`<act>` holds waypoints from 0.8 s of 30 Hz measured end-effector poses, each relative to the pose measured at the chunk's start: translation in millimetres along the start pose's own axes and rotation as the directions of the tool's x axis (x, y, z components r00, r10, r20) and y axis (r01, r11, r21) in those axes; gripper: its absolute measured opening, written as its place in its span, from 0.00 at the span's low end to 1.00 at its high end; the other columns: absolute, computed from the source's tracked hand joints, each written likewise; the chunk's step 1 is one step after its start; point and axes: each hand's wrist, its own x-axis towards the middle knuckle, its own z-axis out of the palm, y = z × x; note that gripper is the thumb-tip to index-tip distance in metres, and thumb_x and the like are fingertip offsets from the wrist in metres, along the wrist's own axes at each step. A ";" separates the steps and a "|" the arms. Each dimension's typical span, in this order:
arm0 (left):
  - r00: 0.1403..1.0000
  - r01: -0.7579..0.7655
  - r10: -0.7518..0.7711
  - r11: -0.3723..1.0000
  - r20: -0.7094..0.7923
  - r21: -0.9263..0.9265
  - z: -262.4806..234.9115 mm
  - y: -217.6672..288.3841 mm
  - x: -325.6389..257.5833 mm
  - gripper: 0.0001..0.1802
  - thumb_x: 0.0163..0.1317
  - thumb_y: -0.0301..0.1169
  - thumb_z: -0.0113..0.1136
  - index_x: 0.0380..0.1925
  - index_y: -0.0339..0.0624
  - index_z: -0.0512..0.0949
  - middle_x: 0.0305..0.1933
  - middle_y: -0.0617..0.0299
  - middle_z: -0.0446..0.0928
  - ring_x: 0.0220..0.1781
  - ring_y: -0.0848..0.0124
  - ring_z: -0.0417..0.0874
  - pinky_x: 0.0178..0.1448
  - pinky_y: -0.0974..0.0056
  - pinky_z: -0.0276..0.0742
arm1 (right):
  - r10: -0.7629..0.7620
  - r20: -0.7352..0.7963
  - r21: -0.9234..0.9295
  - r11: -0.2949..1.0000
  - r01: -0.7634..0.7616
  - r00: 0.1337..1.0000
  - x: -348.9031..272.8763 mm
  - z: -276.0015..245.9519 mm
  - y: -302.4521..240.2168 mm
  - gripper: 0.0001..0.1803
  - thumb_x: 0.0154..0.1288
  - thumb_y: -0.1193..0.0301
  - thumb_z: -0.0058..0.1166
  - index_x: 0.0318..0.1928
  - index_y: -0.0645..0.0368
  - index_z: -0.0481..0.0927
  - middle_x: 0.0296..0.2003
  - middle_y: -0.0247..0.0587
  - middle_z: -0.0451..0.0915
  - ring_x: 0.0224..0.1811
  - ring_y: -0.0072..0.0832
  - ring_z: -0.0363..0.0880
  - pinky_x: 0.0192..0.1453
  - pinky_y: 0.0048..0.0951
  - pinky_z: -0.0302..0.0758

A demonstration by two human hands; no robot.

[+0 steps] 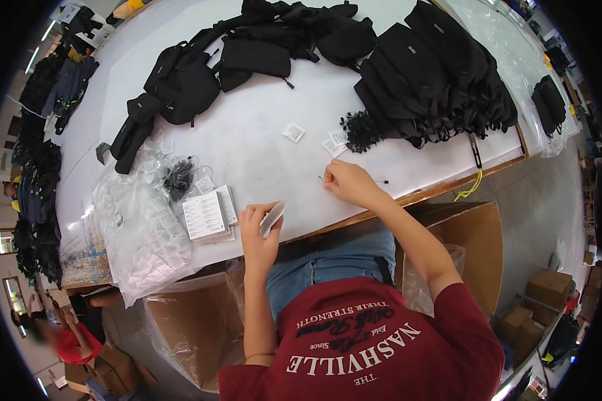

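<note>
My left hand [258,235] is closed around a folded white card [273,217] near the table's front edge. Farther right, my right hand [349,182] has its fingertips pinched together; a thin black string [385,181] shows just beside it. What sits between those fingertips is too small to make out. Left of my left hand lies a stack of white printed cards [205,215]. A tangle of black strings [178,177] rests behind the stack, and another black bunch [361,130] lies beyond my right hand. Small white packets [293,131] lie on the table.
Black pouches [254,60] spread across the table's far side. A fanned pile of black bags [435,80] fills the right. A clear plastic bag of white packets [140,234] sits at left. Open cardboard boxes [471,247] stand below the front edge. Another person [80,341] is at lower left.
</note>
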 end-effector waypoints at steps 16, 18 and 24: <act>0.998 0.004 -0.004 1.000 -0.065 0.000 30.2 3.4 -2.0 0.11 0.56 0.26 0.62 0.39 0.35 0.75 0.35 0.53 0.73 0.38 0.54 0.71 0.43 0.56 0.68 | 0.275 0.099 0.890 0.405 -0.209 0.956 -33.7 25.4 -48.8 0.06 0.60 0.70 0.62 0.33 0.58 0.80 0.12 0.16 0.52 0.16 0.08 0.46 0.22 0.21 0.43; 0.997 -0.004 0.004 1.000 -0.071 -0.004 29.1 8.6 -2.3 0.11 0.56 0.26 0.62 0.38 0.36 0.76 0.34 0.53 0.73 0.38 0.55 0.71 0.42 0.56 0.67 | 0.294 0.028 0.869 0.466 -0.169 0.955 -34.5 25.8 -51.5 0.06 0.60 0.70 0.62 0.33 0.59 0.81 0.12 0.16 0.51 0.16 0.09 0.45 0.22 0.21 0.43; 0.995 0.002 -0.012 0.995 -0.098 -0.104 34.2 15.2 -2.1 0.09 0.55 0.26 0.64 0.35 0.36 0.77 0.30 0.55 0.74 0.32 0.61 0.73 0.37 0.61 0.68 | 0.278 -0.145 0.788 0.613 -0.059 0.950 -32.3 25.0 -59.4 0.06 0.58 0.71 0.62 0.32 0.61 0.80 0.13 0.18 0.51 0.17 0.10 0.45 0.22 0.22 0.44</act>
